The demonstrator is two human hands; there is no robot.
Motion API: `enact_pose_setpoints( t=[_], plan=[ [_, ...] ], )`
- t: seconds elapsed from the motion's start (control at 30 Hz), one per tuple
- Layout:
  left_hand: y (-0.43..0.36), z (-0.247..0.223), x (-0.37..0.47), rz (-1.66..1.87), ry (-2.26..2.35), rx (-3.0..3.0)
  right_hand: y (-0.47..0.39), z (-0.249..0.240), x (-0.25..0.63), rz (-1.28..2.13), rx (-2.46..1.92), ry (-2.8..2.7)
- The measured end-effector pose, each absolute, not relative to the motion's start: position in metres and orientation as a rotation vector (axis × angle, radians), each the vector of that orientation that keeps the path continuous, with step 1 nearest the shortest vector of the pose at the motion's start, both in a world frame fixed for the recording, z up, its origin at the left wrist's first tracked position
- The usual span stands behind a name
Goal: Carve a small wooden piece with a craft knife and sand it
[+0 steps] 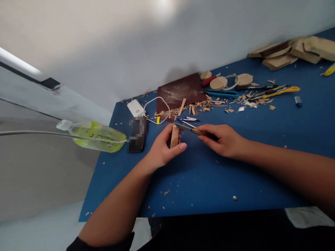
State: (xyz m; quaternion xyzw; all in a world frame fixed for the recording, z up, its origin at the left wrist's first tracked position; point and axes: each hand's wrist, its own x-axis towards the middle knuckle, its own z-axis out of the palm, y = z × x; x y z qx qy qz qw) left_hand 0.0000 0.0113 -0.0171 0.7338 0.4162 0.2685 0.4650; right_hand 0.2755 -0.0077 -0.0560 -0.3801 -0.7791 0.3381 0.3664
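Observation:
My left hand (165, 148) is closed around a small wooden block (174, 136), which stands up between thumb and fingers. In my right hand (222, 139) is a carving knife (198, 131) with a wooden handle, gripped by thumb and fingers. Its blade points left and reaches the top end of the block; whether the edge bites into the wood I cannot tell. Just beyond the hands lie a few pens (188, 119) and a heap of wood shavings (193, 108).
Behind the shavings lies a brown sheet (179, 91). Cutters (222, 93), round wood slices (218, 83) and wood pieces (280, 60) spread to the right. Left are a phone (138, 136), a white power bank (136, 108) with cable, and a yellow-green bottle (99, 136) by the table edge.

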Motion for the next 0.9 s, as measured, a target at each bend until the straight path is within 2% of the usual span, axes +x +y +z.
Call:
enact_pose_setpoints(
  t=[0.3, 0.9],
  plan=[
    [0.008, -0.006, 0.005, 0.602, 1.14, 1.965, -0.013, -0.045, 0.276, 1.252, -0.946, -2.001],
    [0.008, -0.006, 0.006, 0.543, 1.16, 1.972, -0.009, -0.047, 0.274, 1.175, -1.032, -2.016]
  ],
)
